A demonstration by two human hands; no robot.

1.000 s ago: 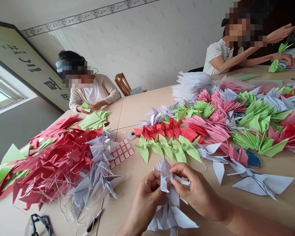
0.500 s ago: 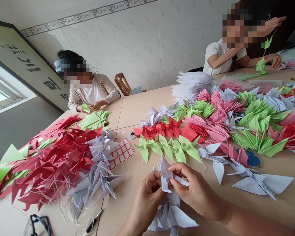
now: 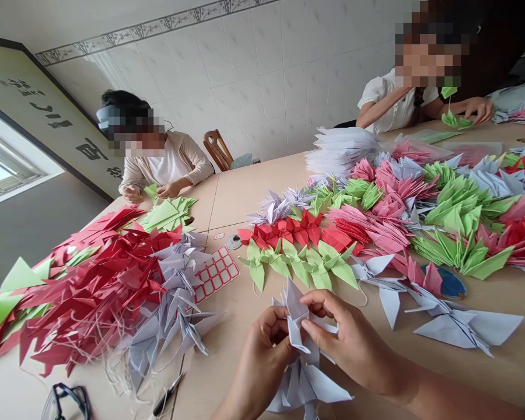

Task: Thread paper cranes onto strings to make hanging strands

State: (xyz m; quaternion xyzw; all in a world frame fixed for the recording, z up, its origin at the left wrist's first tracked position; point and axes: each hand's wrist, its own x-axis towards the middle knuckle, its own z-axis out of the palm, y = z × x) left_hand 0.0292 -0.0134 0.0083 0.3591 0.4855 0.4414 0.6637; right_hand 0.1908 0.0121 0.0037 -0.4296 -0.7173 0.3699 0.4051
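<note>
A pale lavender paper crane (image 3: 296, 309) is pinched between my two hands above the table's near edge. My left hand (image 3: 266, 350) grips it from the left, thumb and fingers closed on the folds. From the right, my right hand (image 3: 347, 335) presses thumb and forefinger on the same crane. Just below hang more pale folded cranes (image 3: 308, 385), apparently strung under it; the join is hidden by my hands. A row of green cranes (image 3: 297, 262) lies just beyond my fingers. More pale cranes (image 3: 455, 321) lie to the right of my right hand.
Red cranes (image 3: 114, 286) with loose strings heap at left. Several colours of cranes (image 3: 420, 198) cover the right side. A pen (image 3: 167, 396) and glasses (image 3: 70, 402) lie near the front. Two people sit across, one handling green paper (image 3: 151, 191), another strung green cranes (image 3: 455, 119).
My hands stay almost in place, the crane's lower flap shifting slightly. The person at right has lowered the strung green cranes. The person at left has moved a hand off the green paper.
</note>
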